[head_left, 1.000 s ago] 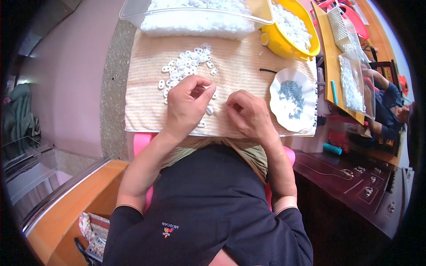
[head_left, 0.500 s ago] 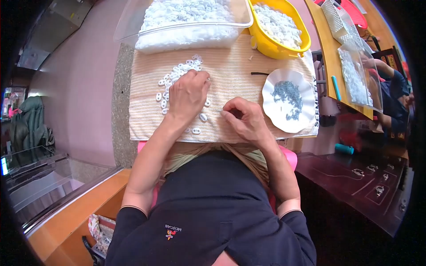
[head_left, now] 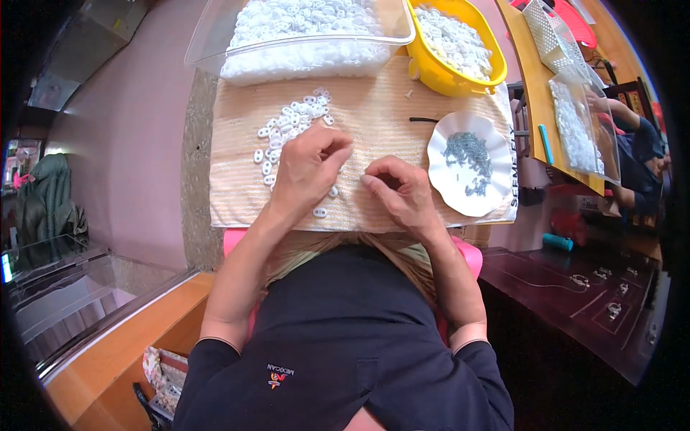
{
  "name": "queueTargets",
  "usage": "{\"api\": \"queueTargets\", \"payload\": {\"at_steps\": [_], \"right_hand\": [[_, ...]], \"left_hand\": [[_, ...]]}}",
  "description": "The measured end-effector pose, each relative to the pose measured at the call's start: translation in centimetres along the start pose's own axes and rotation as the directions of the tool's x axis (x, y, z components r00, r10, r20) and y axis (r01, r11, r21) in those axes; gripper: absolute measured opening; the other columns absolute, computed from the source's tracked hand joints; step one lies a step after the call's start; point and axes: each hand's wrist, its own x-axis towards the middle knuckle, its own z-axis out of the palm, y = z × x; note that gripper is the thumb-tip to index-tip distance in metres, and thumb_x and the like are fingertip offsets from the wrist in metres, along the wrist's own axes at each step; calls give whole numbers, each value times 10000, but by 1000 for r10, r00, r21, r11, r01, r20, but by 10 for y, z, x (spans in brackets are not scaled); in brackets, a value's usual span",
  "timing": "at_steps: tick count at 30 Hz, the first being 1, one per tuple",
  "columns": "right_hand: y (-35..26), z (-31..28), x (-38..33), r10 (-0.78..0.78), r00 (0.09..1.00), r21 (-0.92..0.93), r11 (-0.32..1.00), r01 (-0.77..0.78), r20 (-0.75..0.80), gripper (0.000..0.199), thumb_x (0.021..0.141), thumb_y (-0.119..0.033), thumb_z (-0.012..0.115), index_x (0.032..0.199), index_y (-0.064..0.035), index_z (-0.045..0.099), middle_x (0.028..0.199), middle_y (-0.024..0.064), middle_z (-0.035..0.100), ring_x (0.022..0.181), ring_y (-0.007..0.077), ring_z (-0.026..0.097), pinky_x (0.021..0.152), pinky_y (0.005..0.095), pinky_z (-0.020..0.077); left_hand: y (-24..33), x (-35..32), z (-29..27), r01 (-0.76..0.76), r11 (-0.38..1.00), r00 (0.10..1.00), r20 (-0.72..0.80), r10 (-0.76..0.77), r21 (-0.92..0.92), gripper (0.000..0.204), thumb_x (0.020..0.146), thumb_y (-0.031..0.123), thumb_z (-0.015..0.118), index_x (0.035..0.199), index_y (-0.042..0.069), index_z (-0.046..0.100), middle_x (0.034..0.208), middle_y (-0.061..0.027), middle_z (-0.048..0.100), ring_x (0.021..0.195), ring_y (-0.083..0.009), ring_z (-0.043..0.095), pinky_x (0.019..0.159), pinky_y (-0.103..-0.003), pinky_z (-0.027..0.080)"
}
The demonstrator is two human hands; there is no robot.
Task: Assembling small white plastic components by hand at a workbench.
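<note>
Small white oval plastic pieces with two holes (head_left: 295, 115) lie loosely piled on the striped towel (head_left: 381, 100). Over the near side of this pile is my left hand (head_left: 310, 164), its thumb and fingers pinched together. What sits in that pinch, if anything, I cannot make out. Across a small gap, my right hand (head_left: 402, 192) hovers over the towel, thumb and forefinger closed at the tips. Anything between them is too small to name. A white wavy-edged dish (head_left: 440, 176) with small dark grey metal bits (head_left: 467, 152) stands just right of my right hand.
At the back, a clear plastic bin (head_left: 302, 54) and a yellow basin (head_left: 460, 85) hold many white pieces. A thin black rod (head_left: 422, 120) lies beside the dish. On the right-hand wooden surface are a clear container (head_left: 575, 129) and a teal pen (head_left: 545, 144). Another person sits there.
My left hand has drawn back from the pile toward me and slightly right, its fingers now pinched. My right hand has shifted only a little.
</note>
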Motion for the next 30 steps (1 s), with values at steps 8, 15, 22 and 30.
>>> {"api": "queueTargets", "payload": {"at_steps": [8,15,22,30], "right_hand": [[-15,5,3,198,979,459,875,-153,-51,77,883,-51,655,924,13,639,777,20,643,729,79,602,667,210,482],[-10,8,4,106,994,460,884,-82,-26,54,890,-12,627,927,27,633,831,53,647,781,121,640,692,226,509],[-8,5,4,132,991,358,926,-119,-14,40,880,-12,637,898,24,636,845,45,642,746,95,615,671,215,488],[-17,0,8,-45,999,61,997,44,21,66,822,27,659,875,21,620,819,98,625,727,176,612,644,270,474]], "left_hand": [[-13,-21,7,382,655,924,295,-245,-652,103,873,49,664,954,-13,654,834,-53,674,736,-93,620,677,-232,513],[-4,-24,5,423,524,906,335,-259,-739,118,882,50,656,969,-27,635,830,-75,673,753,-114,636,699,-240,527],[-9,-27,2,440,480,898,358,-256,-759,137,879,51,661,987,-26,629,867,-77,673,774,-117,645,708,-241,536],[-10,-27,-2,464,537,885,395,-247,-704,158,867,54,679,998,-21,633,879,-73,672,776,-106,636,702,-233,529]]}}
